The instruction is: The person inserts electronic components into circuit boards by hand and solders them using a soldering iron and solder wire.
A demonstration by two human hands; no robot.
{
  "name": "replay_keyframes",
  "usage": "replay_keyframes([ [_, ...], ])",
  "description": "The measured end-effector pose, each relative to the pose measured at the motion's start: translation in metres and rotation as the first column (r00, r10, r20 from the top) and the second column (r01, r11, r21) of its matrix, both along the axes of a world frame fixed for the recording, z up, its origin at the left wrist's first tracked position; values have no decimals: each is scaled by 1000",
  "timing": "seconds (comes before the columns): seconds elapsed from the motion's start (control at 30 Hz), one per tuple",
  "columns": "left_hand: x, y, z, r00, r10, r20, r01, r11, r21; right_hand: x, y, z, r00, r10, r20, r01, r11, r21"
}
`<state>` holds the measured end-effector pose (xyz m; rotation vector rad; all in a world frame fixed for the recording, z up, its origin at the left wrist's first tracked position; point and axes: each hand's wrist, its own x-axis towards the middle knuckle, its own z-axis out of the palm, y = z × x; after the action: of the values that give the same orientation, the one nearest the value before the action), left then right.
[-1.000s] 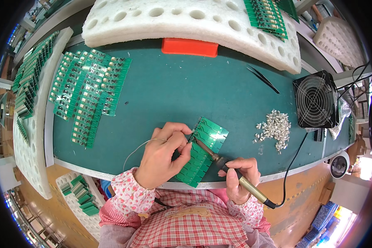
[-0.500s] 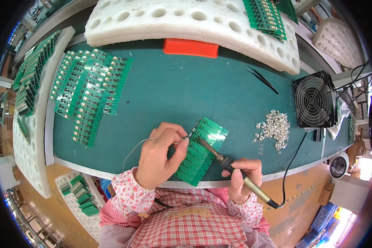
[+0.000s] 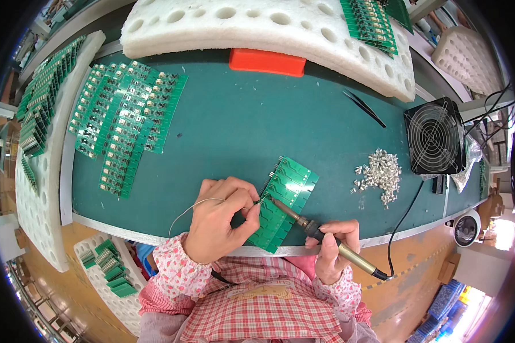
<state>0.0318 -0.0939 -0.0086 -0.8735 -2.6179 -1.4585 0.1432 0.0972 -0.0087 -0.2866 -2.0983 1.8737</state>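
My right hand (image 3: 336,250) is closed round a soldering iron (image 3: 349,255) with a gold and black handle. Its tip rests at the left edge of a green circuit board panel (image 3: 290,207), which lies slanted on the mat near the table's front edge. Thin solder wire (image 3: 184,214) is pinched in my left hand (image 3: 224,217), whose fingertips are at the same edge, close to the iron's tip. The wire's tail loops back toward my left sleeve. A row of pins sticks out along the panel's upper left edge.
Several board panels with parts (image 3: 130,114) lie at the left. A pile of small silvery parts (image 3: 382,176), black tweezers (image 3: 365,108) and a fan (image 3: 435,137) are at the right. White foam (image 3: 212,35) and a red block (image 3: 267,62) stand at the back.
The iron's tip and my left fingertips have shifted slightly down along the panel's left edge. The whole view has moved a little.
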Motion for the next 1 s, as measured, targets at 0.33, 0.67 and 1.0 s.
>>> replay_keyframes([
  [0.33, -1, 2, 0, 1000, 1, -19, -1, 1000, -27, -2, -2, -1, 1000, 14, 2, -14, 1000, -11],
  [0.67, -3, 3, -3, 999, -1, -41, -1, 999, -38, -6, 1, -4, 998, 52, -31, -49, 994, 97],
  [1.0, -3, 3, -2, 999, -1, -46, -1, 999, -53, -7, 0, -5, 998, 40, -56, -34, 994, 103],
])
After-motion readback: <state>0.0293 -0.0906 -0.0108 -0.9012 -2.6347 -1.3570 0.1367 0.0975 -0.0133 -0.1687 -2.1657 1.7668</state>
